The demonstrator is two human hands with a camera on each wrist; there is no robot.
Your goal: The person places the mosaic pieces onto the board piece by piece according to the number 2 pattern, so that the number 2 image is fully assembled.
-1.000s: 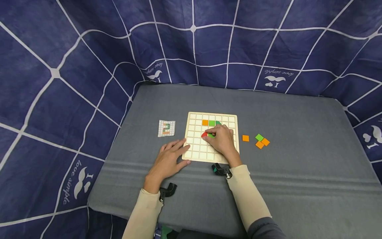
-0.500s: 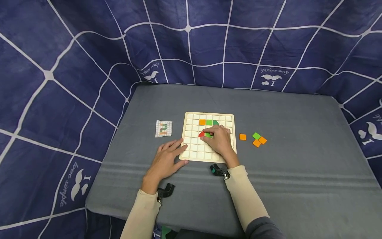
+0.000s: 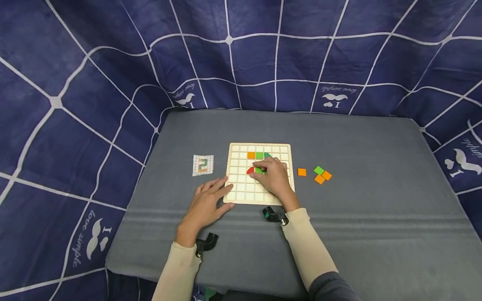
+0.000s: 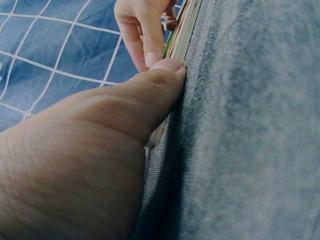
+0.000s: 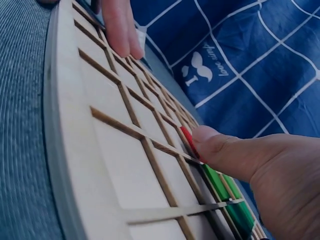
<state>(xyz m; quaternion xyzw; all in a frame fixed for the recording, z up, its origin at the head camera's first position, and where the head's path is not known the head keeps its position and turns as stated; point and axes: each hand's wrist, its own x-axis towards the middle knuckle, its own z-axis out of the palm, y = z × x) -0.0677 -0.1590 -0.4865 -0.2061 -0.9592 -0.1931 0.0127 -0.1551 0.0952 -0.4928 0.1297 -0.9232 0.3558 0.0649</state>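
Note:
A wooden grid board [image 3: 241, 196] lies on the grey table. In its cells sit an orange square tile [image 3: 251, 155], a light green square tile [image 3: 259, 155] and a partly covered dark green tile [image 3: 267, 154]. Lower down are a red rounded tile [image 3: 249, 170] and another light green tile [image 3: 258, 170]. My right hand [image 3: 276, 177] pinches the red tile between thumb and index finger; the right wrist view shows the thumb [image 5: 210, 142] against it. My left hand [image 3: 205, 205] rests with extended fingers on the board's left edge, its thumb [image 4: 162, 75] at the near corner.
A small printed pattern card [image 3: 203, 165] lies left of the board. To the right are a single orange tile [image 3: 301, 172] and a cluster of a green tile [image 3: 319, 170] and two orange tiles [image 3: 323, 177]. A blue curtain [image 3: 252, 54] hangs behind the table.
The head view has shifted, so the whole scene sits slightly further left. Both hands keep their places on the board, and the red tile stays in the same cell.

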